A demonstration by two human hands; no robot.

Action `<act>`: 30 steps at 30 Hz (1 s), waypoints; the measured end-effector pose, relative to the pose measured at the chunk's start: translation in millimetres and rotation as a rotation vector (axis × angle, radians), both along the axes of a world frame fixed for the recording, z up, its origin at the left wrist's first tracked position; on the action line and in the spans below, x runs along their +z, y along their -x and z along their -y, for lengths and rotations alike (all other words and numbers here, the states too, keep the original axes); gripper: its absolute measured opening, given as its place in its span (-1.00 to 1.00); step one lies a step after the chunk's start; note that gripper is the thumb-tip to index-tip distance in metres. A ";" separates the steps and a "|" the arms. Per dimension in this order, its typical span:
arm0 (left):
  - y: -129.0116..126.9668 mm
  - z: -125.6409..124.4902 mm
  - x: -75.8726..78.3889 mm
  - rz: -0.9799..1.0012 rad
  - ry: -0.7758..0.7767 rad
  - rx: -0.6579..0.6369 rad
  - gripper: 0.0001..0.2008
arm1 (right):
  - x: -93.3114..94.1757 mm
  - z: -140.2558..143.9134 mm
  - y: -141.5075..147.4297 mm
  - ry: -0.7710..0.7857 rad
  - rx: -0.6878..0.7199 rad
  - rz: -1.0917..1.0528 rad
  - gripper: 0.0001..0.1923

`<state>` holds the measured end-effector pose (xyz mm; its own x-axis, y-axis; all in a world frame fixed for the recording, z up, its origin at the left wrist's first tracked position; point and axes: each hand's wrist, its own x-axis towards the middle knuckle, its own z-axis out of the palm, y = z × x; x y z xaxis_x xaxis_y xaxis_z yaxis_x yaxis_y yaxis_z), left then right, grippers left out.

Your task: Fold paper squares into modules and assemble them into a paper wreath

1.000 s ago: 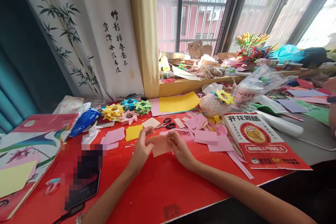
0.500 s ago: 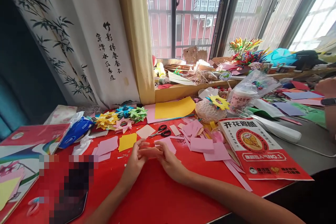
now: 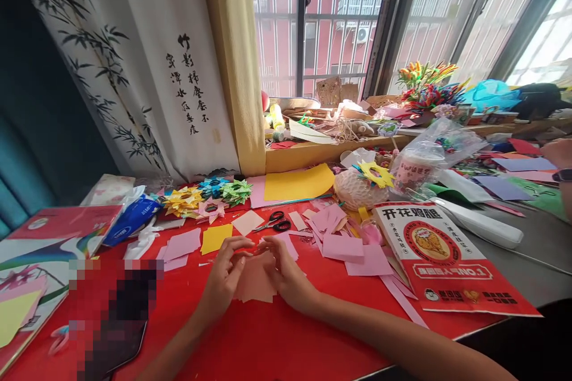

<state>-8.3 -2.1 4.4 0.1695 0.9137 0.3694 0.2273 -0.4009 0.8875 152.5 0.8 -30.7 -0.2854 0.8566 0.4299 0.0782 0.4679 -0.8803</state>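
Two hands: left hand (image 3: 222, 281) | right hand (image 3: 286, 274) | fingers pinching pink paper (image 3: 254, 283)

a pale pink paper piece (image 3: 255, 281) — partly folded, lying on the red tabletop (image 3: 268, 333) — pinched between both hands.

You face a barred window (image 3: 330, 18) with bright daylight and a red building outside. A white curtain (image 3: 147, 65) printed with bamboo and calligraphy hangs to your left, beside a yellow one (image 3: 232, 59). Below runs a wooden windowsill (image 3: 308, 153) behind the red tabletop (image 3: 268, 333).
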 end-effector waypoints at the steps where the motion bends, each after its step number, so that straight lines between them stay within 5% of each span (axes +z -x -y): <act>1: -0.4 2.0 0.4 -0.010 -0.041 0.008 -0.84 | -0.6 -0.4 -0.2 0.033 -0.013 -0.034 -0.54; 7: -2.2 6.9 1.6 -0.068 -0.067 0.013 -0.83 | -3.7 -3.5 -0.4 0.168 0.044 -0.071 -0.88; 11: -3.7 0.9 -3.7 0.074 0.115 0.023 -0.52 | 0.8 -2.7 -0.8 0.141 -0.010 -0.148 -0.85; 16: -4.9 -5.0 -11.2 0.060 0.273 -0.005 -0.59 | 7.1 1.0 -0.1 0.111 -0.015 -0.215 -0.71; 22: -6.1 -5.0 -16.8 -0.053 0.233 0.020 -0.66 | 4.5 2.9 2.8 0.112 -0.033 -0.186 -0.53; 30: -6.6 -1.9 -14.0 -0.233 0.014 0.012 -0.53 | -0.5 -2.1 1.9 0.121 -0.058 -0.160 -0.65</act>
